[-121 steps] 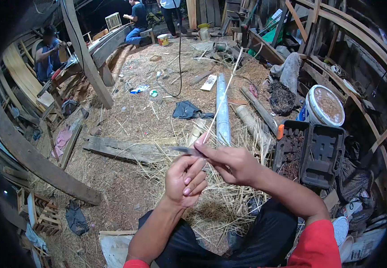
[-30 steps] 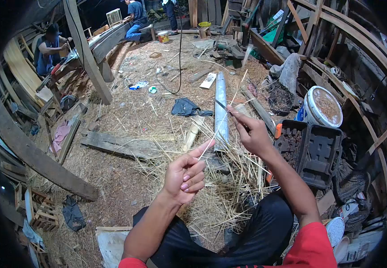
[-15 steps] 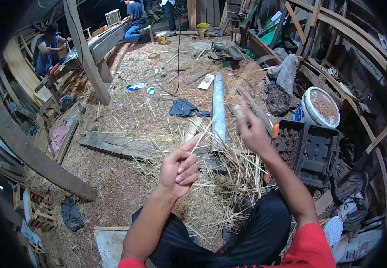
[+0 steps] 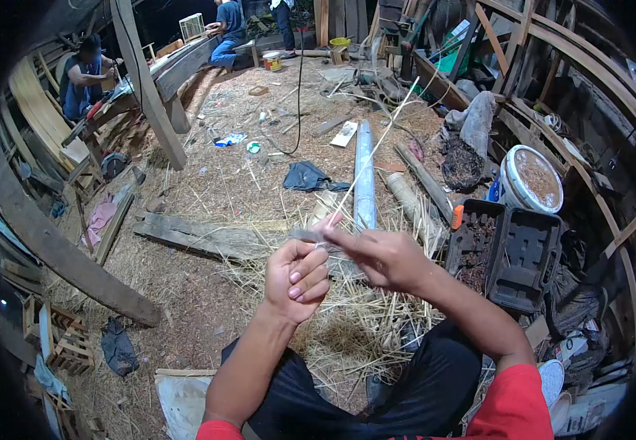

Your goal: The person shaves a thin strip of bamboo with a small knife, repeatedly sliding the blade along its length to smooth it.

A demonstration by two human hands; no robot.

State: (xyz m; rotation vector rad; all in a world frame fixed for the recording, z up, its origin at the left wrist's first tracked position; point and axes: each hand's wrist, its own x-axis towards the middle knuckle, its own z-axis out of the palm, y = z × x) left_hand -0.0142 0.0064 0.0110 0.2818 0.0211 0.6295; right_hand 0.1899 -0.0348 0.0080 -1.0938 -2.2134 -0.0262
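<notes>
A long, thin pale strip (image 4: pixel 377 147), looking like split bamboo or wood, slants up and away from between my hands. My left hand (image 4: pixel 300 275) is closed in a fist, and the strip's near end runs into its thumb side. My right hand (image 4: pixel 388 257) meets it there, with fingers closed and smeared by motion. A grey, flat, blade-like piece (image 4: pixel 307 236) shows above my left index finger, at my right fingertips; which hand grips it is hard to tell. Beneath both hands lies a heap of straw-like shavings (image 4: pixel 377 308), between my knees.
An open black tool case (image 4: pixel 520 253) and a white bucket (image 4: pixel 534 176) stand at right. A metal-looking length (image 4: pixel 364 169), a plank (image 4: pixel 200 238) and a black plastic bag (image 4: pixel 307 177) lie ahead. Co-workers (image 4: pixel 87 77) sit at a long bench at far left.
My right hand was apart, up and to the right; it has come down and left to meet my left hand. The long strip now shows clearly. My left hand stays nearly in place.
</notes>
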